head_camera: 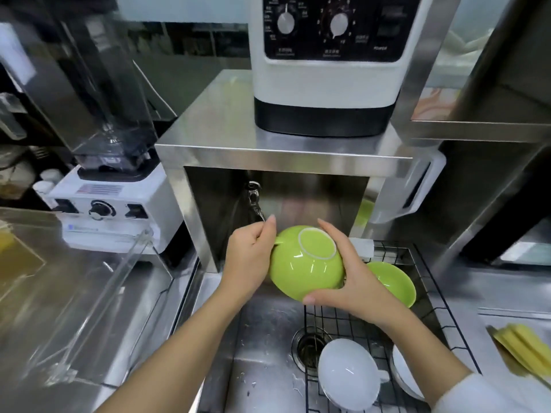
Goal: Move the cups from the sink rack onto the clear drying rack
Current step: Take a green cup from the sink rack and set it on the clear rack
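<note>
Above the sink rack, both hands grip an unmarked green cup.

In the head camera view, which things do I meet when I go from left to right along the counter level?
Clear drying rack → blender base → left hand → green cup held upside down → right hand → second green cup → yellow cloths.

— Where are the hands?
— Both forearms reach up from six o'clock. The left hand sits at nine o'clock of the green cup, fingers curled on its handle side.
— And the right hand?
— At three o'clock, thumb underneath, fingers spread over the top.
</note>
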Demonstrator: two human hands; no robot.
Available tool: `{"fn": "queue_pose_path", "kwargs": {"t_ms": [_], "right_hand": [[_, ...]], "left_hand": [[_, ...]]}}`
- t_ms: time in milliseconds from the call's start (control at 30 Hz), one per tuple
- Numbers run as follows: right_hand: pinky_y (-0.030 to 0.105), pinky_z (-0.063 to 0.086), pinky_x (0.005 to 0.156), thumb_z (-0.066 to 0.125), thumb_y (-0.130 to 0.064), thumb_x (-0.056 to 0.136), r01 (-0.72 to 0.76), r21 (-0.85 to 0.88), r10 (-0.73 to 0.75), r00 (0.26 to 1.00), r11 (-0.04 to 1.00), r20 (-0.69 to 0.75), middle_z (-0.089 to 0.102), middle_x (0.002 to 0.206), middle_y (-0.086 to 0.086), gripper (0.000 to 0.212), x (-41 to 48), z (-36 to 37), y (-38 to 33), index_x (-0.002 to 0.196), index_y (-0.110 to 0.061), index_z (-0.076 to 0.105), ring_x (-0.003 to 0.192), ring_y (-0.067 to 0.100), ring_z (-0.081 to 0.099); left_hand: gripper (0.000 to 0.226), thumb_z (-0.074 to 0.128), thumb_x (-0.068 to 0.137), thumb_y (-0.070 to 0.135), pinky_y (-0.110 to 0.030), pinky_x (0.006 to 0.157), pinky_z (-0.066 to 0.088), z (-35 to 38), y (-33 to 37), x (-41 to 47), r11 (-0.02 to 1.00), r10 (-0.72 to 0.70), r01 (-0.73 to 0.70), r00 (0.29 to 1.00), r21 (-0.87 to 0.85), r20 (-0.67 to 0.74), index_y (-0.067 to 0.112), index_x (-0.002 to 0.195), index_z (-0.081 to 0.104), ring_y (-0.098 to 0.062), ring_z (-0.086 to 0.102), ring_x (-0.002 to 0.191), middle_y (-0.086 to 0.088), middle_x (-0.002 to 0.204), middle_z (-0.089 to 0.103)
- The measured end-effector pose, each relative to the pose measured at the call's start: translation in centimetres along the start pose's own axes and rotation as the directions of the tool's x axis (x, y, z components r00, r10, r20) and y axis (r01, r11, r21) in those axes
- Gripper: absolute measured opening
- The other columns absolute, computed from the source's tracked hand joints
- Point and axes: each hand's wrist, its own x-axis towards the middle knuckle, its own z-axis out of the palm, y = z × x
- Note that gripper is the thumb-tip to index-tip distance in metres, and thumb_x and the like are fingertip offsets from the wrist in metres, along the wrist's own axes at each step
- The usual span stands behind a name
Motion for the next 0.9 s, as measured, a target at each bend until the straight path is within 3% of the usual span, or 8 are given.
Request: {"fn": "queue_pose_path", "kwargs": {"t_ms": [167, 267, 467, 700, 833, 900], "right_hand": [[-0.003, 0.025, 0.094, 0.087, -0.039, 0.047, 0.129, -0.06, -0.123, 0.988, 0.99, 0.09, 0.019, 0.137, -0.031, 0.111, 0.5, 3.3, -4.6, 0.129, -0.058, 0.015, 0.124, -0.018, 0.024], [-0.006, 0.02, 0.092, 0.086, -0.038, 0.049, 0.204, -0.087, -0.196, 0.976, 0.975, 0.099, 0.02, 0.138, -0.028, 0.106, 1.2, 6.2, -7.8, 0.13, -0.05, 0.018, 0.122, -0.021, 0.023], [0.0, 0.02, 0.1, 0.089, -0.03, 0.047, 0.346, -0.174, -0.339, 0.938, 0.922, 0.067, 0.031, 0.136, -0.015, 0.105, 3.8, 13.8, -12.8, 0.127, -0.044, 0.023, 0.122, -0.016, 0.027], [0.009, 0.025, 0.099, 0.08, -0.054, 0.045, 0.37, -0.214, -0.355, 0.929, 0.904, 0.104, 0.034, 0.128, -0.022, 0.097, 8.2, 22.8, -16.6, 0.12, -0.057, 0.019, 0.119, -0.011, 0.033], [0.025, 0.031, 0.097, 0.081, -0.05, 0.047, 0.356, -0.227, -0.337, 0.934, 0.907, 0.118, 0.038, 0.127, -0.01, 0.097, 10.9, 26.9, -17.9, 0.126, -0.045, 0.025, 0.118, 0.006, 0.038], [0.025, 0.033, 0.091, 0.082, -0.046, 0.048, 0.338, -0.251, -0.314, 0.94, 0.907, 0.131, 0.038, 0.123, -0.01, 0.098, 12.3, 28.7, -18.5, 0.129, -0.036, 0.028, 0.115, 0.009, 0.039]], "left_hand": [[0.054, 0.047, 0.091, 0.03, -0.02, 0.04, 0.016, -6.0, 1.0, -0.7, 0.993, -0.011, -0.002, 0.994, -0.117, -0.109, 0.023, 0.043, 0.025, -0.005, 0.019, 0.041, 0.01, 0.038, 0.022], [0.051, 0.046, 0.086, 0.039, -0.026, 0.042, 0.015, -10.5, 1.1, -0.9, 0.993, -0.015, -0.003, 0.987, -0.115, -0.16, 0.023, 0.043, 0.025, -0.008, 0.019, 0.043, 0.01, 0.04, 0.021], [0.051, 0.05, 0.089, 0.028, -0.023, 0.042, 0.016, -20.2, 0.6, -0.8, 0.994, 0.03, -0.054, 0.972, -0.097, -0.235, 0.025, 0.044, 0.027, -0.005, 0.021, 0.043, 0.01, 0.039, 0.024], [0.035, 0.054, 0.088, 0.032, -0.025, 0.056, 0.031, -30.2, -2.5, -0.7, 0.99, 0.01, 0.027, 0.964, 0.138, -0.266, 0.02, 0.059, 0.04, -0.006, 0.039, 0.055, 0.007, 0.058, 0.042], [0.022, 0.059, 0.084, 0.035, -0.014, 0.059, 0.031, -33.9, -4.2, -0.2, 0.98, -0.007, 0.049, 0.977, 0.194, -0.211, 0.017, 0.081, 0.048, -0.011, 0.043, 0.076, 0.003, 0.081, 0.043], [0.034, 0.061, 0.079, 0.043, -0.015, 0.072, 0.033, -34.9, -5.1, 0.1, 0.984, -0.078, 0.102, 0.984, 0.147, -0.16, 0.016, 0.097, 0.05, -0.011, 0.043, 0.088, 0.006, 0.089, 0.041]]}}
